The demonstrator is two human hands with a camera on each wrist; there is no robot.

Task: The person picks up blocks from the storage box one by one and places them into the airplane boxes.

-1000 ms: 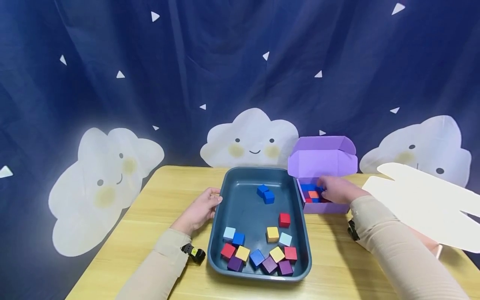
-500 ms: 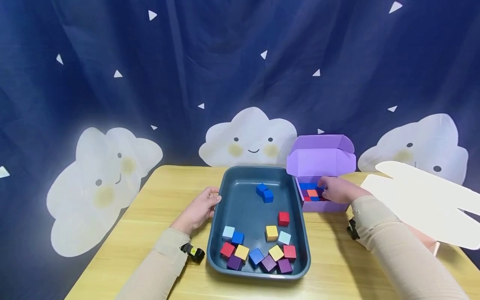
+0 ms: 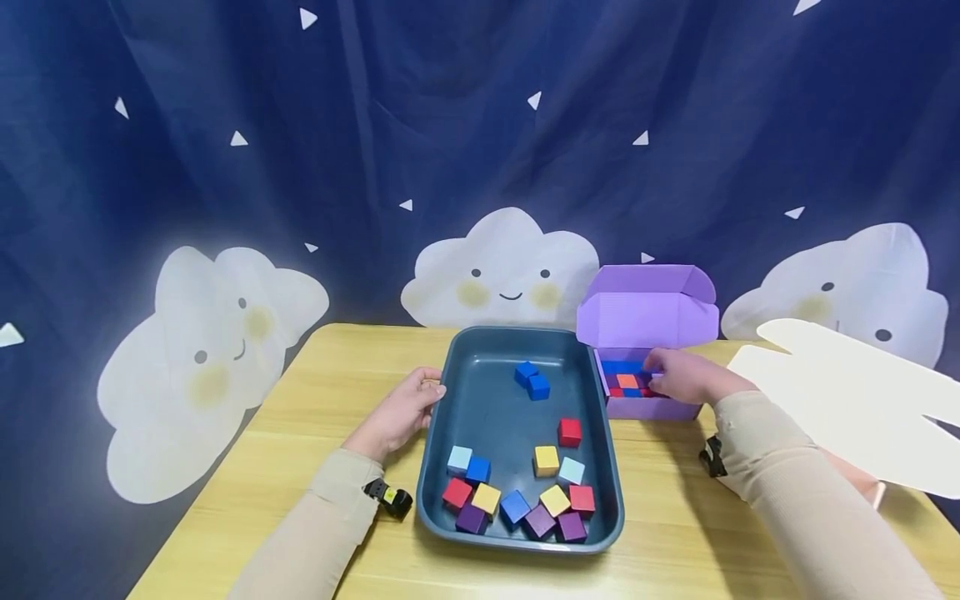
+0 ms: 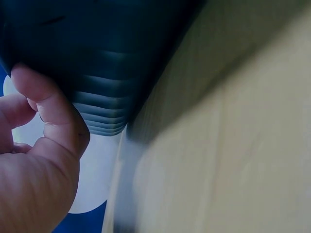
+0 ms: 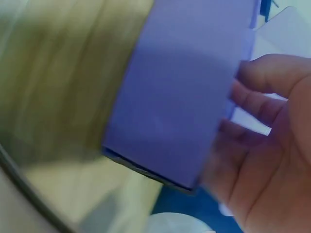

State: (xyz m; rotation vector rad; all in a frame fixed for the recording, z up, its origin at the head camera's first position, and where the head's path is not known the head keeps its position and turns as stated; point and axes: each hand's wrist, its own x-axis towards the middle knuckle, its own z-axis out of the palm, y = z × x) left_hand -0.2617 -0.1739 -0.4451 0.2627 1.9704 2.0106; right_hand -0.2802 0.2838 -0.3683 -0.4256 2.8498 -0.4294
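At the left rim of a dark blue-green tray (image 3: 495,417), my left hand (image 3: 397,412) grips the edge; its thumb (image 4: 41,90) lies against the tray's side in the left wrist view. Inside the tray are coloured cubes: two blue cubes (image 3: 532,381) toward the back, a red cube (image 3: 569,432), and several more near the front. My right hand (image 3: 686,375) reaches into an open purple box (image 3: 652,408), fingers down among the blocks. An orange block (image 3: 626,381) and blue and red ones show beside it. I cannot tell whether its hidden fingertips pinch a block.
The purple lid (image 3: 645,321) stands raised behind the box, which sits close against the tray's right side. A white cut-out shape (image 3: 862,408) covers the table's right side, partly over a pinkish thing (image 3: 855,475). Dark blue cloud-print curtain (image 3: 480,125) hangs behind the table (image 3: 360,350).
My right hand has shifted slightly right inside the box, and more red shows beside the orange block. The left hand stays at the tray rim. The whole head view has shifted slightly.
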